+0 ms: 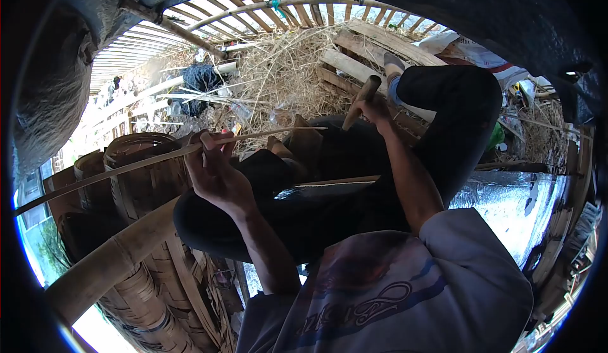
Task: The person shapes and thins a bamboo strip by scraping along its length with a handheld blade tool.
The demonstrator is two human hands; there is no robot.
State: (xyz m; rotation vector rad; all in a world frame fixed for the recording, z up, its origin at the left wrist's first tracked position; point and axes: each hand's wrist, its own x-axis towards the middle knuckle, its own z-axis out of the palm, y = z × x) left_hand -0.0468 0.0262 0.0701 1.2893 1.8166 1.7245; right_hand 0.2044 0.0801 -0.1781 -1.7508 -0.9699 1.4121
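Observation:
My left hand (215, 172) is closed around a long, thin bamboo strip (126, 168). The strip runs from the far left, through my fingers, to a pointed tip above my lap. In my right hand (373, 109) is a short-handled tool (352, 113) with a thick, dark, rounded top and a paler lower part; I cannot make out its exact kind. The tool is held apart from the strip's tip, to the right of it. Below the tip, between my legs, stands a brown piece of wood (307, 144), partly in shadow.
Curled bands of woven bamboo (142, 163) stand at my left, beside a thick bamboo pole (117, 261). Shavings (285, 68) cover the ground ahead, with planks (351, 68) and a black plastic bag (201, 80). A slatted bamboo fence (253, 11) curves behind.

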